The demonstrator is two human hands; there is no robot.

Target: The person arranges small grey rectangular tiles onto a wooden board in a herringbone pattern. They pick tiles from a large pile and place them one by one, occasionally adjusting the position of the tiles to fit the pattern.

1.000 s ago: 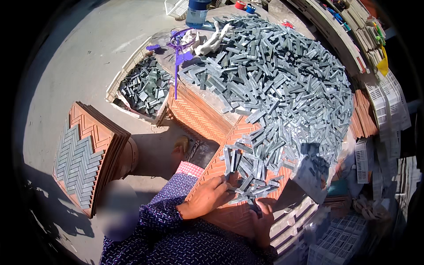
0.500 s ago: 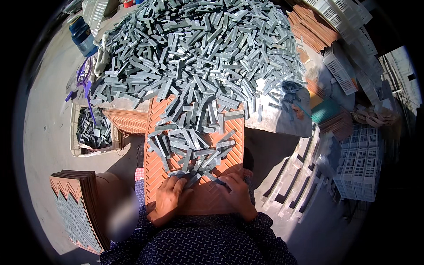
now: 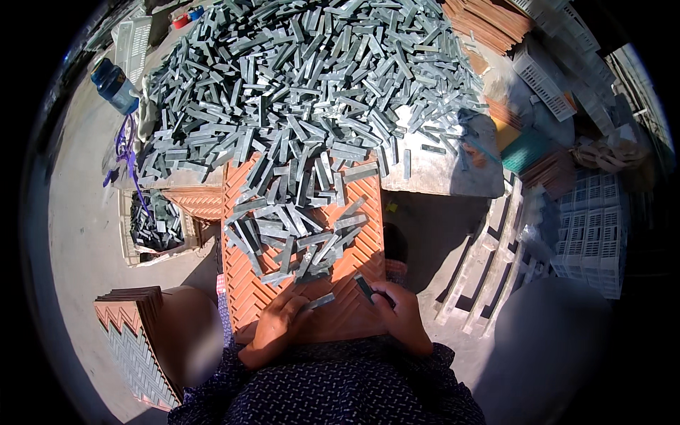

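Note:
A grey stone strip (image 3: 321,302) is pinched in my left hand (image 3: 276,320), its free end pointing right. My right hand (image 3: 401,317) grips a darker stone strip (image 3: 364,288) between thumb and fingers, tilted up to the left. Both hands are over the near end of an orange-brown board (image 3: 340,327) with zigzag grooves. Farther up this board lies a loose heap of grey strips (image 3: 290,234), just beyond my fingers.
A large mound of strips (image 3: 312,85) covers the table (image 3: 467,173) ahead. A crate of strips (image 3: 129,244) and stacked boards (image 3: 131,304) stand at left, below a blue jug (image 3: 115,88). At right are a slatted pallet (image 3: 453,290) and white crates (image 3: 591,234).
Both hands have drawn back from the heap, each with a strip now plainly in its fingers. My right hand has shifted slightly right. The whole view has moved a little.

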